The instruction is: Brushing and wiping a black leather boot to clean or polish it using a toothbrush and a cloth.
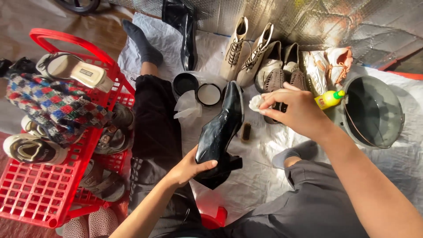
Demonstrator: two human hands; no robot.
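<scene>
Now your left hand (189, 167) grips heel end of black glossy shoe (220, 128), toe raised over white sheet (260, 176). Your right hand (295, 110) pinches white cloth (256, 103) just beside toe. Open polish tin (208, 94) behind; grey bucket (374, 112) at right.

Warm, low sunlight, strong contrast. Brightest patch on white sheet (264, 176) and pale boots (246, 48) above black shoe (220, 128). Glossy glare streaks along black shoe. Crinkled foil sheet (308, 22) behind boots throws mottled reflections. Deep shadow left of black shoe, over dark trouser leg. Red basket (44, 194) half sunlit. Wide-angle bending at edges. Focus sharp, slight softness at corners.
</scene>
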